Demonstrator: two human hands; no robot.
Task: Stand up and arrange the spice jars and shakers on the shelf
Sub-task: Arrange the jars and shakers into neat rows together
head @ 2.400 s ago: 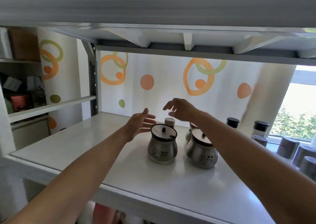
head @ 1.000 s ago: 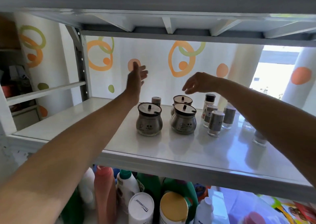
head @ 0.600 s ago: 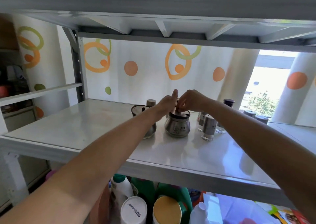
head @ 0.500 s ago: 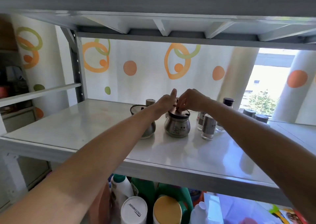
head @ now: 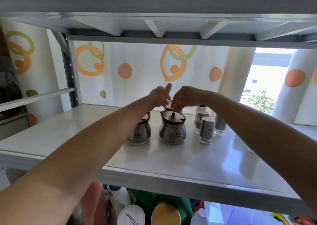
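The right hand (head: 185,97) hangs over the back of the jar group, fingers curled down onto the top of the far jar (head: 169,106). Whether they pinch its lid knob or only touch it is hidden, so I cannot tell its grip. The left hand (head: 159,96) meets the same jar from the left, one finger straight up and the rest bent toward the jar's side; its hold cannot be told either. With both hands on one jar, one probably steadies the body while the other handles the lid, since the jar sits behind the others, an awkward reach.

On the white shelf (head: 68,130), the near right jar (head: 172,132) stands upright with its knobbed lid on. The near left jar (head: 139,135) stands just beside it, half covered by the left forearm. A cluster of shakers (head: 206,130) stands upright to the right, close together, apparently already grouped by kind.

Both near jars carry a round emblem and small print, too small to read, and the shakers' dark labels are also illegible. Below the shelf, a white cap (head: 131,215) reads roughly "YOULIANGUAN".
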